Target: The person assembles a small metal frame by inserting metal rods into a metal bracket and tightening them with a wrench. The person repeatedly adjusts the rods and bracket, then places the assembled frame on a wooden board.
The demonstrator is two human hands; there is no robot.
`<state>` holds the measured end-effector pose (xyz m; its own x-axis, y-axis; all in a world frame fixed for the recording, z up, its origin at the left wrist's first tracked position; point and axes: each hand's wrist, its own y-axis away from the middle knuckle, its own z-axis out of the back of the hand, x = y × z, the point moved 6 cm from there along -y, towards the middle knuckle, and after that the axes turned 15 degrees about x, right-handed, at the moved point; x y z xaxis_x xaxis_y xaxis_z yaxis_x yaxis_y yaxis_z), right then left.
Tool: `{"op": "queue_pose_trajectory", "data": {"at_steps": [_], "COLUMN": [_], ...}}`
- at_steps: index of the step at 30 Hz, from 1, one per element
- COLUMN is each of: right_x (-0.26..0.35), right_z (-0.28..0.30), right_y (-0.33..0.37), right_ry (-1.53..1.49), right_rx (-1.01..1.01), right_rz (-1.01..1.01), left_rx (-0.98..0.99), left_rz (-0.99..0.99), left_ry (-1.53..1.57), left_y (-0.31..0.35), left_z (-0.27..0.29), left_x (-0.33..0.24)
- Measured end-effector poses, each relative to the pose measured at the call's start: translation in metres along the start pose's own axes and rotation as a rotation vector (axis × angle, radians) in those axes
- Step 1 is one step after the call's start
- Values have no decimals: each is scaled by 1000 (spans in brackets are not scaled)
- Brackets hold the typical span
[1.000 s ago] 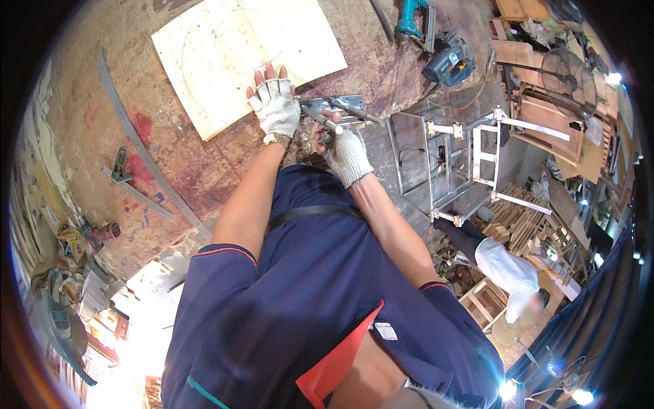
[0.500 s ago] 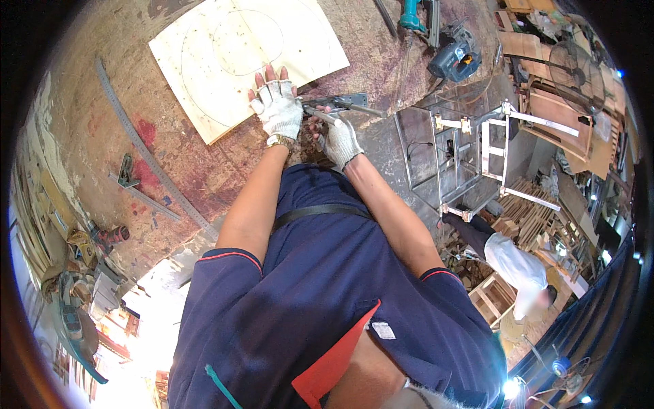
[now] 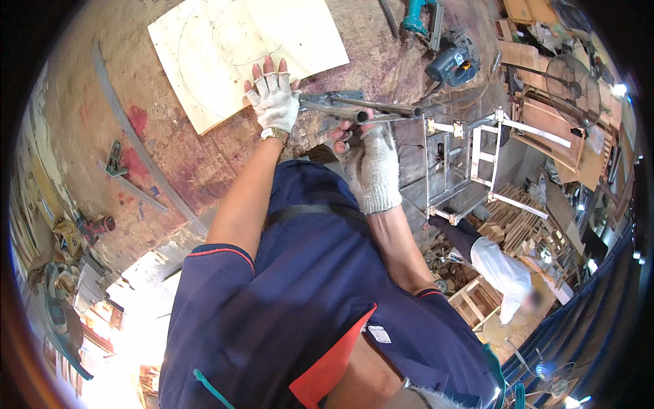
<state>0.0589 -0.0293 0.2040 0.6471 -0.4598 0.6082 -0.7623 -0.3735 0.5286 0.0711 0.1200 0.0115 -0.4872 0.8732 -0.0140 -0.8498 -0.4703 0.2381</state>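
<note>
My left hand, in a white fingerless glove with a watch at the wrist, lies flat with fingers spread on the near edge of a pale plywood board. Curved pencil lines are drawn on the board. My right hand, gloved the same way, is raised beside the board's right corner, its fingers bent around the ends of a metal tool with two long bars. The bars slant up from near my left hand; exactly how the fingers grip them is partly hidden. A flat metal plate lies beneath.
A long metal ruler and a small metal square lie on the stained worktable at left. A blue power saw and a teal power tool stand at far right. Beyond are a metal frame and a person in white.
My right hand has risen and moved right, and the bars' free ends have come up with it. The left hand stays flat on the board, shifted very slightly.
</note>
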Motion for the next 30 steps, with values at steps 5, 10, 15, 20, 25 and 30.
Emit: {"op": "queue_pose_trajectory", "data": {"at_steps": [5, 10, 15, 20, 25, 30], "right_x": [59, 106, 63, 31, 22, 19], "right_z": [-31, -61, -35, -5, -3, -2], "right_y": [30, 47, 35, 19, 14, 15], "right_ry": [129, 36, 61, 68, 179, 205], "right_rx": [74, 236, 290, 203, 179, 141], "right_rz": [158, 173, 90, 15, 65, 117], "left_rx": [3, 14, 7, -24, -22, -45], "left_rz": [-5, -26, -18, -34, -24, -32], "left_ry": [32, 95, 93, 164, 135, 149], "left_y": [1, 1, 2, 2, 1, 2], "left_z": [-4, 0, 0, 0, 0, 2], "left_x": [-1, 0, 0, 1, 0, 1]}}
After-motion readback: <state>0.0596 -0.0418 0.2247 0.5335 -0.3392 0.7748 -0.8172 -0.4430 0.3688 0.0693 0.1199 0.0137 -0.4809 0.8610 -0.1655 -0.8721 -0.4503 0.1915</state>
